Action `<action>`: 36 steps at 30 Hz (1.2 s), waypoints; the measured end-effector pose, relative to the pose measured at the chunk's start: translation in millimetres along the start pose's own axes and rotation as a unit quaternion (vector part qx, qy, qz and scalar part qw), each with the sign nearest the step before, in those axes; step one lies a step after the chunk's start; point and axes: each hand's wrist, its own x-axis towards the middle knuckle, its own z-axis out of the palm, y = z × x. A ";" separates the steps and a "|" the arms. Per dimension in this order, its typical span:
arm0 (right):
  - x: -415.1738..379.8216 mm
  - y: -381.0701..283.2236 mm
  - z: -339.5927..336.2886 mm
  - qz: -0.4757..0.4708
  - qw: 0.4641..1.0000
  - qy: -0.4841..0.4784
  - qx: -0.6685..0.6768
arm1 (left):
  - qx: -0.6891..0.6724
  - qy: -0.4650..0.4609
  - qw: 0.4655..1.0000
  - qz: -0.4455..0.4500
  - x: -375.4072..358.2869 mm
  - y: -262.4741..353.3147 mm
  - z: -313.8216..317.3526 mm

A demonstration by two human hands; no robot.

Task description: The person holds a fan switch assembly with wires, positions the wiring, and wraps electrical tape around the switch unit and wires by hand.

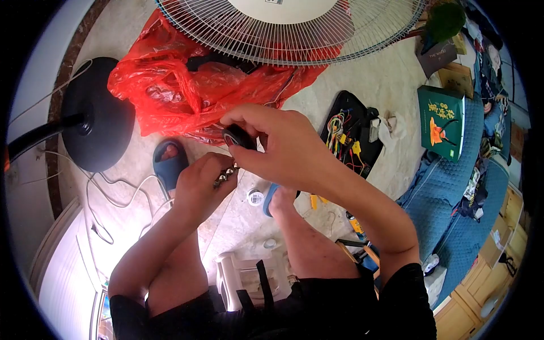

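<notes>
My left hand (201, 184) is closed around a small shiny metal part (225, 175), most of it hidden by the fingers. Just above and to the right, my right hand (277, 147) grips a black rounded object (240, 137) between thumb and fingers; its exact kind does not show. The two hands are close together, with the right thumb tip beside the metal part. Behind them lies a crumpled red plastic bag (164, 85) with dark things in it.
A fan's wire cage (362, 28) overhangs the top. Left are a round black base (96, 122) and loose white cable (124, 201). Right are a black tray (371, 150) with coloured wires and a green box (433, 107). A white stool (226, 277) stands below.
</notes>
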 end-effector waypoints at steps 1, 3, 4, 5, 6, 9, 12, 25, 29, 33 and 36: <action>-2.5 -0.3 -0.6 0.010 1.000 0.001 0.005 | -0.009 0.006 1.000 0.000 -0.1 0.2 0.1; -7.3 -1.0 -1.0 0.032 0.999 0.004 0.016 | -0.026 0.017 1.000 0.000 -0.6 0.7 0.4; -9.6 0.5 0.2 0.018 0.999 0.018 0.021 | -0.028 0.013 1.000 -0.001 -1.3 0.6 0.4; -12.1 3.8 2.5 0.005 0.999 0.031 0.027 | -0.029 0.010 1.000 -0.002 -2.2 0.1 0.4; -14.5 6.0 4.0 -0.008 0.998 0.044 0.032 | -0.031 0.007 0.999 -0.003 -2.8 -0.4 0.7; -22.8 7.6 3.4 0.010 0.997 0.045 0.058 | -0.040 0.026 0.999 0.009 -3.6 -2.0 3.2; -31.8 4.7 3.4 0.027 0.995 0.034 0.085 | -0.066 -0.001 0.996 -0.067 -5.0 1.9 1.4; -51.8 15.9 34.4 -0.111 0.984 0.134 -0.038 | -0.132 0.034 0.986 -0.101 3.0 7.8 -0.8; -49.7 23.4 43.7 -0.137 0.979 0.147 -0.029 | -0.124 0.063 0.987 -0.082 4.9 4.9 -0.6; -51.9 33.0 46.9 -0.168 0.975 0.141 -0.034 | -0.128 0.062 0.987 -0.076 6.2 6.6 -4.5; -55.0 40.1 52.2 -0.194 0.969 0.150 -0.035 | -0.134 0.050 0.985 -0.097 8.0 13.3 -9.6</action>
